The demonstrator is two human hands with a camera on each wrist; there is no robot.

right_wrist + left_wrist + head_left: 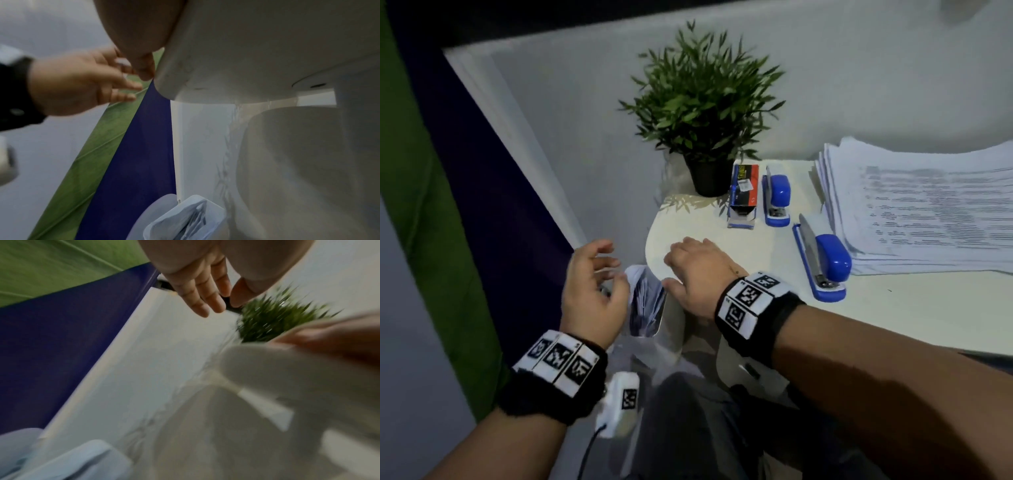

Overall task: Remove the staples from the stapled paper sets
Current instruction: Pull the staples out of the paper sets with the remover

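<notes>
Off the table's rounded left corner, mid-frame, there is open air where the left hand hangs, fingers loose and holding nothing. Right below it a paper-filled bin stands against the table's edge and blocks the way down. The right hand lies flat on the corner itself. Above it in the frame the potted plant, the staple box and the small blue stapler stand close together. To the right, the larger blue stapler lies just beside the paper stack, with bare tabletop between it and the right hand.
</notes>
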